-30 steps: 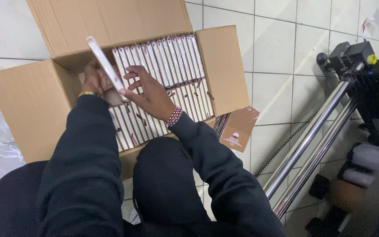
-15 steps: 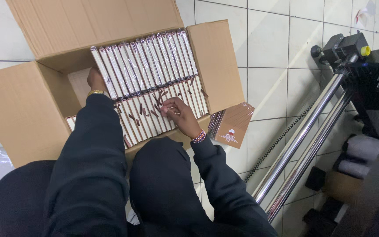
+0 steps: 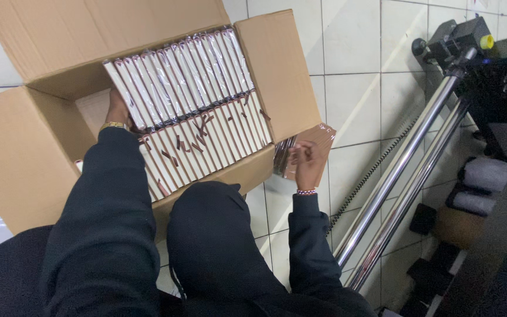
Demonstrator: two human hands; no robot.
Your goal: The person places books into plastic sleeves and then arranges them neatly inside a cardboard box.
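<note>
My right hand [image 3: 306, 163] pinches the top of a small stack of slim brown packets in glossy film [image 3: 318, 144], standing on edge on the floor just outside the box's right wall. My left hand [image 3: 117, 108] is down inside the open corrugated cardboard box [image 3: 19, 152], fingers curled against the leftmost packet of the far row; whether it grips or only presses I cannot tell. Two rows of slim white-edged packets wrapped in shiny film [image 3: 198, 111] stand packed tight on edge between my hands, their thin spines making ridges. Left of my left hand a gap of bare box floor stays open. The box flaps stand out flat and stiff on all sides. Beyond my right hand lie smooth white floor tiles [image 3: 353, 100] with dark grout, then two polished steel tubes [image 3: 400, 182] slanting up to a black machine [image 3: 500, 76], leaving a narrow strip of floor.
</note>
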